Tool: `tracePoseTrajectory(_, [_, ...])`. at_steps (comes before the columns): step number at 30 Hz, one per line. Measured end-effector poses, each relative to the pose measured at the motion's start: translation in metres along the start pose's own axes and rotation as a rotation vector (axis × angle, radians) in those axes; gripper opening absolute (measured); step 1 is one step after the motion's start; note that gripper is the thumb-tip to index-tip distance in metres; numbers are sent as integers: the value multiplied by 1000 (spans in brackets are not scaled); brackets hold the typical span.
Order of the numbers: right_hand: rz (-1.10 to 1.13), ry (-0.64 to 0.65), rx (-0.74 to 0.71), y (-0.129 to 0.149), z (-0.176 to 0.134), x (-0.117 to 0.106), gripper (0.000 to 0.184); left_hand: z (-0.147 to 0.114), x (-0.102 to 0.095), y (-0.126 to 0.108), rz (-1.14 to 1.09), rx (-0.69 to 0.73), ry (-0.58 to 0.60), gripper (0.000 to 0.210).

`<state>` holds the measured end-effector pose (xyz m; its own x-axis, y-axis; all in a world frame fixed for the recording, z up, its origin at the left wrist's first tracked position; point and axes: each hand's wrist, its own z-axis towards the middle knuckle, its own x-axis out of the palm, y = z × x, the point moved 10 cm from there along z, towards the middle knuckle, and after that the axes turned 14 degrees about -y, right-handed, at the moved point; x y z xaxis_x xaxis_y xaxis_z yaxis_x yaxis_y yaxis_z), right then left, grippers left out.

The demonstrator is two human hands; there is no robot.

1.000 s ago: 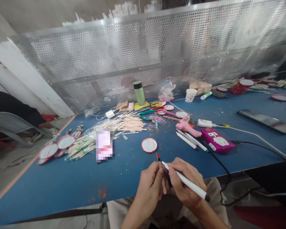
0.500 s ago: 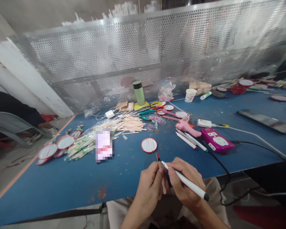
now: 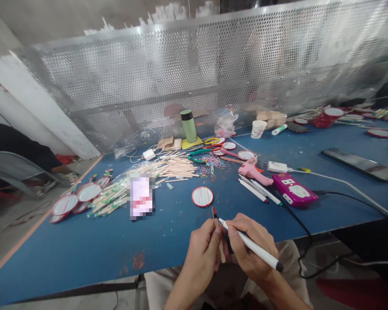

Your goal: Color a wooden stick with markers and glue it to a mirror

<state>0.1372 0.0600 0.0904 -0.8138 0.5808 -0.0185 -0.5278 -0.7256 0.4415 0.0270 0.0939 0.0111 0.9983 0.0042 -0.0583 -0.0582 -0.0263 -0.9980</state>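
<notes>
Near the table's front edge, my left hand pinches a flat wooden craft stick, its upper end coloured dark red. My right hand is closed around a white marker pen with a black end. The marker's tip points at the stick just below the red part; whether it touches is too small to tell. Beyond my hands a round white disc with a red rim lies flat on the table. More marker pens rest to its right.
On the blue table are a pile of wooden sticks, a pink glue gun, a magenta power strip with a black cable, a green bottle, a paper cup and a phone. Rimmed discs lie at the left.
</notes>
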Motion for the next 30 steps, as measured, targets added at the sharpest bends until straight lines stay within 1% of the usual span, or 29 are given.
tracePoseTrajectory(10, [41, 21, 0, 1, -2, 1, 15, -1, 0, 2, 5, -19, -5, 46])
tracePoseTrajectory(13, [36, 4, -15, 2, -1, 0, 16, -1, 0, 1, 7, -20, -6, 46])
tracePoseTrajectory(30, [7, 20, -10, 2, 0, 1, 16, 0, -1, 5, 33, -25, -4, 46])
